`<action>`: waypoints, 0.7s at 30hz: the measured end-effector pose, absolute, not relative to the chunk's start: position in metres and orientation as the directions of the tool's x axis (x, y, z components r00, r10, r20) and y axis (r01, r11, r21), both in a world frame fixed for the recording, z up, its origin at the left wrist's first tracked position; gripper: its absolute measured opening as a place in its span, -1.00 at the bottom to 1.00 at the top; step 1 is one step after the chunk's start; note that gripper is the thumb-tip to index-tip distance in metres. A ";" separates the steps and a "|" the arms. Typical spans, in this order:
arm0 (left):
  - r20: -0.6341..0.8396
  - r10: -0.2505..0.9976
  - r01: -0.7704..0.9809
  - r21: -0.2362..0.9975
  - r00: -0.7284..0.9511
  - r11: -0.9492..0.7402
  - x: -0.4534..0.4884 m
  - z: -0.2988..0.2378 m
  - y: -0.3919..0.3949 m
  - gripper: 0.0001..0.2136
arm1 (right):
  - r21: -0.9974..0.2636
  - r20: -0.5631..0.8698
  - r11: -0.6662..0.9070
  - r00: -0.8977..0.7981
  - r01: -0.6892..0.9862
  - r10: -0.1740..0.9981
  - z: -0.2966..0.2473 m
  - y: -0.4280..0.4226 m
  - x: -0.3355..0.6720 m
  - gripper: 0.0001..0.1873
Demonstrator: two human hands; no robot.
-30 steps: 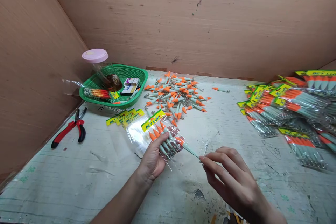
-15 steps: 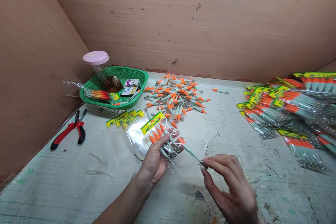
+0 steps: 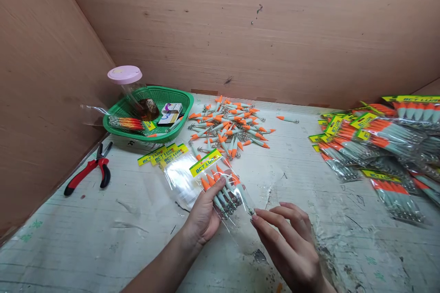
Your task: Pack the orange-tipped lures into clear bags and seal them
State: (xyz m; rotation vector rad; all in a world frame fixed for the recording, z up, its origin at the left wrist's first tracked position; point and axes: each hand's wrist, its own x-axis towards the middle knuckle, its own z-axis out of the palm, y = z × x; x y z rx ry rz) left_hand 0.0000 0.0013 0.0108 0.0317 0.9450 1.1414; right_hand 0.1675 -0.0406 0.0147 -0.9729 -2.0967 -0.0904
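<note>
My left hand (image 3: pixel 205 214) is closed on a clear plastic bag (image 3: pixel 207 165) with a yellow header, its thumb pressing on the front. Inside the bag lie several fishing lures with orange tips and pale bodies, hooks toward me. Between the thumb and fingers of my right hand (image 3: pixel 287 238) is the hook end of one more fishing lure (image 3: pixel 244 194). Its orange tip and much of its body lie within the bag's right side. Just beyond, a heap of loose lures (image 3: pixel 230 123) covers part of the table.
Flat bags (image 3: pixel 180 176) with yellow headers lie left of my hands. Red-handled pliers (image 3: pixel 89 169) rest farther left, below a green basket (image 3: pixel 187 100) holding a lidded jar (image 3: pixel 125 75) and a small box. Filled lure packs (image 3: pixel 374 142) are piled at right. Wooden panels stand behind and left.
My right hand has moved left and pushed the lure deeper into the bag. The bag in my left hand has shifted slightly right and turned a little.
</note>
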 end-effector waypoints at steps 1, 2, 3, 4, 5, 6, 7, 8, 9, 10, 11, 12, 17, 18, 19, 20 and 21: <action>-0.615 0.783 -0.751 0.474 0.092 0.460 0.000 0.010 0.001 -0.66 | -0.231 0.693 0.705 -0.395 0.670 0.603 0.013 -0.041 0.169 -0.80; -0.610 0.787 -0.749 0.480 0.089 0.457 0.000 0.010 0.001 -0.66 | -0.209 0.691 0.709 -0.412 0.673 0.595 0.011 -0.042 0.170 -0.80; -0.607 0.791 -0.747 0.487 0.083 0.452 0.001 0.010 0.001 -0.66 | -0.187 0.687 0.712 -0.428 0.677 0.587 0.010 -0.043 0.172 -0.80; -0.606 0.792 -0.748 0.493 0.071 0.444 0.001 0.009 0.001 -0.67 | -0.166 0.684 0.714 -0.442 0.681 0.580 0.010 -0.044 0.174 -0.80; -0.607 0.792 -0.748 0.498 0.061 0.439 0.002 0.009 0.002 -0.67 | -0.142 0.677 0.717 -0.462 0.682 0.573 0.010 -0.045 0.175 -0.79; -0.612 0.789 -0.748 0.500 0.052 0.437 0.002 0.009 0.002 -0.68 | -0.119 0.666 0.723 -0.486 0.680 0.567 0.011 -0.045 0.176 -0.79; -0.620 0.783 -0.746 0.498 0.049 0.441 0.002 0.009 0.001 -0.68 | -0.100 0.651 0.731 -0.511 0.675 0.561 0.012 -0.045 0.177 -0.78; -0.627 0.777 -0.744 0.494 0.054 0.451 0.003 0.010 0.001 -0.68 | -0.088 0.637 0.739 -0.532 0.668 0.557 0.014 -0.045 0.178 -0.78; -0.632 0.773 -0.741 0.488 0.065 0.461 0.002 0.010 0.001 -0.69 | -0.084 0.626 0.743 -0.545 0.664 0.558 0.016 -0.044 0.177 -0.78; -0.630 0.772 -0.740 0.482 0.080 0.470 0.002 0.010 0.001 -0.69 | -0.089 0.615 0.745 -0.551 0.662 0.563 0.017 -0.043 0.177 -0.79; -0.624 0.775 -0.738 0.476 0.100 0.478 0.002 0.010 0.001 -0.70 | -0.108 0.612 0.741 -0.543 0.663 0.575 0.019 -0.042 0.175 -0.80; -0.614 0.781 -0.737 0.472 0.118 0.483 0.002 0.010 0.001 -0.72 | -0.141 0.614 0.729 -0.518 0.670 0.595 0.020 -0.041 0.174 -0.81; -0.586 0.793 -0.730 0.468 0.165 0.498 0.000 0.012 0.000 -0.78 | -0.301 0.596 0.664 -0.409 0.684 0.691 0.019 -0.037 0.171 -0.78; -0.585 0.793 -0.727 0.471 0.167 0.500 0.000 0.012 0.000 -0.78 | -0.313 0.593 0.657 -0.400 0.685 0.699 0.018 -0.037 0.172 -0.78; -0.584 0.794 -0.723 0.474 0.170 0.503 0.000 0.013 0.000 -0.78 | -0.322 0.596 0.653 -0.389 0.686 0.703 0.017 -0.037 0.173 -0.78; -0.582 0.795 -0.717 0.479 0.172 0.506 0.000 0.012 0.000 -0.78 | -0.328 0.600 0.650 -0.380 0.686 0.704 0.016 -0.037 0.174 -0.76; -0.582 0.795 -0.712 0.484 0.172 0.508 0.000 0.012 -0.001 -0.78 | -0.332 0.603 0.651 -0.377 0.683 0.703 0.016 -0.037 0.175 -0.75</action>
